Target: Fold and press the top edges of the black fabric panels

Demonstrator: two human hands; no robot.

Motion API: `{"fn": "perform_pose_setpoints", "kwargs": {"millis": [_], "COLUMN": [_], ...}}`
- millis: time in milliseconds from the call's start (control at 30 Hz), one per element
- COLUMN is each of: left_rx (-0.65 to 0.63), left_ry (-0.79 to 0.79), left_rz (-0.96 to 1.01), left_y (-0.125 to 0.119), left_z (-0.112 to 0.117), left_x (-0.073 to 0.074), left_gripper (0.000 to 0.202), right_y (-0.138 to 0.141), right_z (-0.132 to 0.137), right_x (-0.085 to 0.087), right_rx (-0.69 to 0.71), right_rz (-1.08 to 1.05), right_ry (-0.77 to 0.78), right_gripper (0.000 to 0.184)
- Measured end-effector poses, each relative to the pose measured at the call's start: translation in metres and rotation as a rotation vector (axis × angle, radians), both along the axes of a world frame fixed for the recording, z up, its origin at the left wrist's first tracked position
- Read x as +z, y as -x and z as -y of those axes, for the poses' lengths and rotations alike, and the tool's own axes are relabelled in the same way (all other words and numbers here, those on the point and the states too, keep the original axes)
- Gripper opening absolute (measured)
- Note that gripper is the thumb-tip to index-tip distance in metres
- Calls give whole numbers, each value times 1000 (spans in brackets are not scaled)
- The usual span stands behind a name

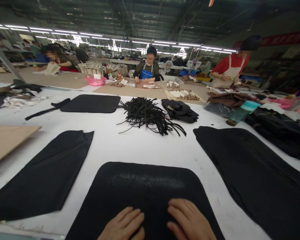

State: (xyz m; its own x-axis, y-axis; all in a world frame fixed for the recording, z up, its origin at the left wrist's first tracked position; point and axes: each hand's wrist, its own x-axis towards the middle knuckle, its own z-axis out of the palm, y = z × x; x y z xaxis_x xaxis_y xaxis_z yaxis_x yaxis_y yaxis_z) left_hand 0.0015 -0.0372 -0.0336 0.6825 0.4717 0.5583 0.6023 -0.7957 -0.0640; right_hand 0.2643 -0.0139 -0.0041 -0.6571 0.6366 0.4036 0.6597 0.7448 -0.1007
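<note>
A black felt-like panel with rounded corners point(142, 186) lies on the white table point(140, 146) right in front of me. My left hand point(123, 226) rests flat on its near edge, fingers stretched out and together. My right hand point(188, 220) lies flat beside it on the same panel, fingers extended. Neither hand holds anything. A stack of black fabric pieces point(43, 176) lies to the left and a larger stack point(255, 173) to the right.
A heap of black straps point(150, 116) sits mid-table, with a black panel point(91, 103) and folded black cloth point(180, 110) behind it. A cardboard sheet point(7, 140) lies at left. A teal bottle point(242, 111) lies at right. Other people work at tables beyond.
</note>
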Motion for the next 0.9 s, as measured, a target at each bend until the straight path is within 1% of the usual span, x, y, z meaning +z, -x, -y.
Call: {"fn": "perform_pose_setpoints", "kwargs": {"millis": [33, 67, 133, 200, 267, 300, 367, 467, 533, 600, 667, 800, 900], "left_rx": [-54, -115, -227, -284, -288, -278, -236, -186, -170, -160, -149, -161, -163], "left_ry": [-11, -6, 77, 194, 252, 254, 231, 178, 141, 110, 99, 149, 167], "left_rz": [57, 66, -27, -156, -230, -238, -219, -157, -119, -94, -106, -186, -203], "left_y": [-10, -18, -32, -38, -40, -40, -40, -42, -44, -46, -45, -44, -42], "left_z": [-10, -20, -39, -52, -57, -58, -55, -51, -51, -52, -54, -55, -56], "left_x": [-1, -1, 1, 5, 7, 6, -1, -18, -28, -33, -33, -24, -20], "left_gripper": [24, 29, 38, 43, 45, 44, 36, 27, 26, 25, 26, 29, 30], "right_y": [10, 21, 43, 62, 76, 80, 85, 84, 81, 80, 80, 82, 80], "right_z": [-14, -30, -61, -87, -103, -108, -112, -117, -122, -127, -132, -140, -148], "right_x": [8, 14, 18, 14, 6, 2, -2, 0, 3, 4, 4, 2, 3], "right_rx": [-102, -172, -263, -289, -273, -262, -261, -264, -204, -127, -130, -258, -280], "right_rz": [-37, -51, 6, 52, 83, 90, 97, 105, 95, 58, 27, 19, 52], "right_ry": [49, 96, 220, 297, 357, 383, 428, 489, 527, 538, 505, 392, 319], "right_gripper": [20, 20, 22, 25, 22, 19, 15, 22, 20, 15, 14, 16, 18]}}
